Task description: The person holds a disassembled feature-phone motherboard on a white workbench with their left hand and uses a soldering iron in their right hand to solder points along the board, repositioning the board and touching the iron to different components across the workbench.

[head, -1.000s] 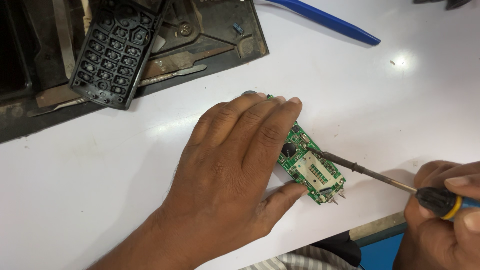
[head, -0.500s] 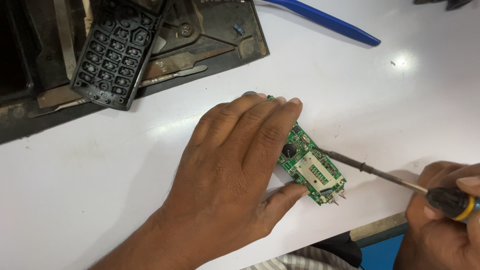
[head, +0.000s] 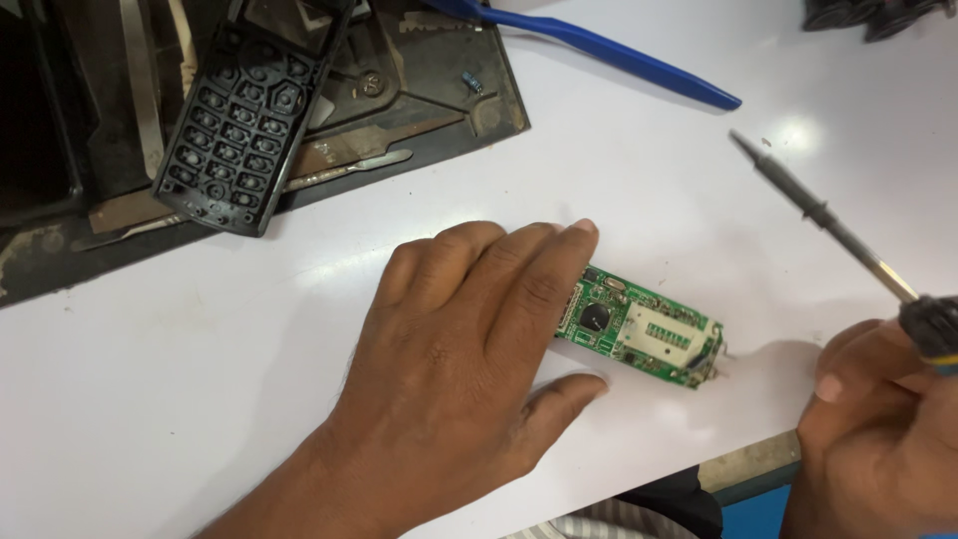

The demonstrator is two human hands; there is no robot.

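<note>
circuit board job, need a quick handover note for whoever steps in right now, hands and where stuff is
Left hand: flat on the white table, fingers over one end of the green circuit board, pinning it.
Right hand: grips the screwdriver by its handle, tip raised off the board and pointing away.
Black keypad cover lies on the dark tray, blue tool beyond.
Done: board is out of its casing. Left: cannot tell from this view.

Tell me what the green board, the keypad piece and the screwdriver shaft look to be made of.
Green board: rigid laminate, it seems, glossy green coating with small metal parts on top.
Keypad piece: black, matte, likely rubber or soft plastic; moulded key bumps in rows.
Screwdriver shaft, held by the right hand: metal, dull grey with a brighter stretch near the handle.
</note>
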